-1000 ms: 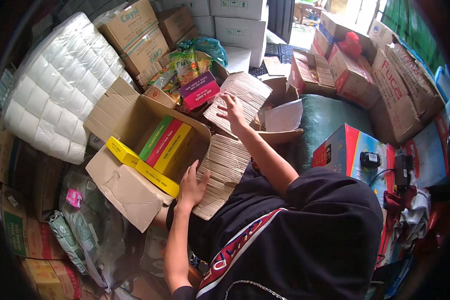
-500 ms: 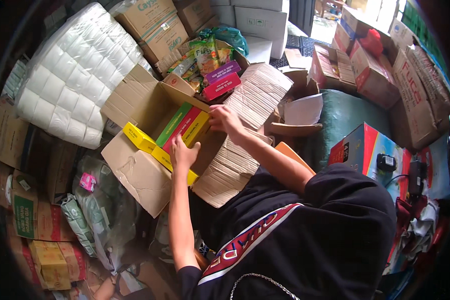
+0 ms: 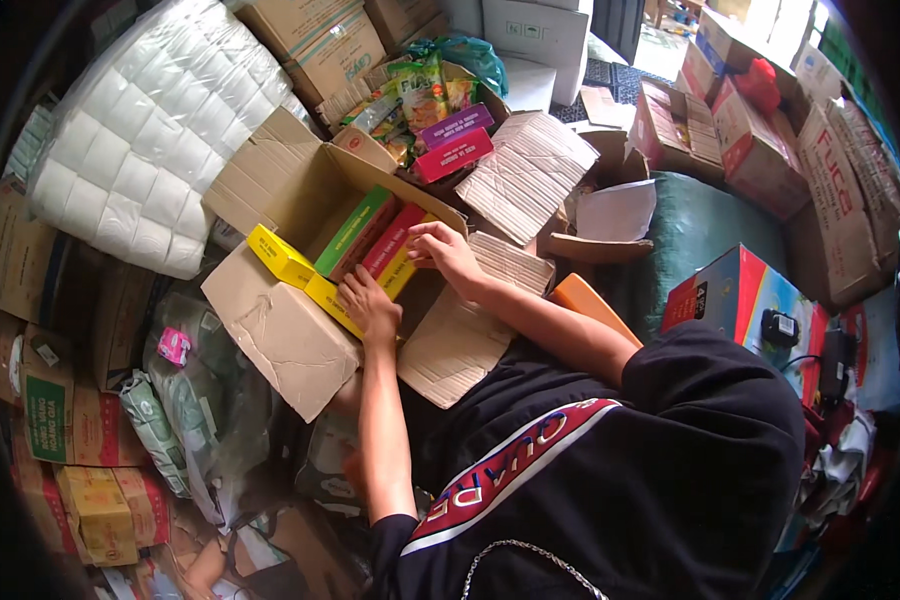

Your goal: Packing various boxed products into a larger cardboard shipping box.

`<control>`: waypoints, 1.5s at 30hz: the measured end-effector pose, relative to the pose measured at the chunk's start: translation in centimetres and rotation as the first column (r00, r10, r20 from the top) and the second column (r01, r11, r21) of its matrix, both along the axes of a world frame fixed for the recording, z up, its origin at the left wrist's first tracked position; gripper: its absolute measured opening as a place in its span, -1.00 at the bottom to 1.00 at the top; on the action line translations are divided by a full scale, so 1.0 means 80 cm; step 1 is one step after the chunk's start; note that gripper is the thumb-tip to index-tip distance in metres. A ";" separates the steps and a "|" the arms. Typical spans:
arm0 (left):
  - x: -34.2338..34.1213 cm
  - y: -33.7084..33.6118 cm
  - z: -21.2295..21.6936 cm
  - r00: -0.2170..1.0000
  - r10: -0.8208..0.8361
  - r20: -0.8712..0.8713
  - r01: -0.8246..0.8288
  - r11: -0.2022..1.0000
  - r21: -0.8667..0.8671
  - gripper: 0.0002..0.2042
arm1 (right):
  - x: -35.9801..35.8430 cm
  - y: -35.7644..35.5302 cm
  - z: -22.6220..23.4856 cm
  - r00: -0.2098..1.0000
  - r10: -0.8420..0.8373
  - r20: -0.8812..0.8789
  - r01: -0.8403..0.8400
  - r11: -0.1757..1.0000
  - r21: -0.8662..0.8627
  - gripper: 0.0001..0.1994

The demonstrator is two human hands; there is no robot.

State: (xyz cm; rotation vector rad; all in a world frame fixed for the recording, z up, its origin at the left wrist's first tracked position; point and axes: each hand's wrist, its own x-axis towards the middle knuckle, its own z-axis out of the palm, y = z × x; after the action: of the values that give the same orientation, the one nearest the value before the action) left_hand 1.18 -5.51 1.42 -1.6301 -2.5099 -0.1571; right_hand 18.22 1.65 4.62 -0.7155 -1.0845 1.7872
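Note:
An opened cardboard carton (image 3: 270, 320) sits before me with its flaps folded out. Inside it stand several slim boxes: a green box (image 3: 355, 232), a red box (image 3: 394, 240) and a yellow box (image 3: 398, 275) side by side. Another yellow box (image 3: 282, 258) lies along the carton's near left edge. With fingers lying over the near ends of the boxes, my left hand (image 3: 372, 306) touches the yellow and red ones. My right hand (image 3: 448, 260) is at the right end of the yellow box, its fingers bent and apart; whether they touch it is hard to tell.
Beyond the carton, another box holds snack packets (image 3: 420, 92), a purple box (image 3: 455, 126) and a pink box (image 3: 454, 154). A wrapped pack of white rolls (image 3: 160, 130) stands at left. To the right are a green bundle (image 3: 705, 240) and a colourful carton (image 3: 735, 295).
A gap has opened between the green box and the red one, which now leans toward the yellow box. My left hand has settled lower on the near ends; my right hand has dropped slightly.

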 end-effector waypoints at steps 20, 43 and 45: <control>0.013 -0.041 0.050 0.947 -0.196 0.253 0.039 0.857 0.515 -0.22 | -0.008 -0.021 -0.005 0.900 -0.326 -0.289 0.371 0.921 0.117 -0.76; 0.019 -0.090 0.232 -0.254 -0.556 0.791 -0.250 0.828 0.502 -0.29 | 0.001 -0.062 0.081 0.965 0.072 -0.252 0.019 0.939 0.344 0.30; 0.022 -0.089 0.242 -0.234 -0.562 0.793 -0.236 0.824 0.514 -0.30 | 0.008 -0.069 0.097 0.951 0.081 -0.298 0.037 0.927 0.372 0.29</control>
State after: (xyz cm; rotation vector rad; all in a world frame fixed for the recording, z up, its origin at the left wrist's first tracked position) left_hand 2.96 -12.62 20.74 -1.7168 -2.0265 -3.1546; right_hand 18.87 -3.89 12.38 -0.1825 -1.1727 1.5787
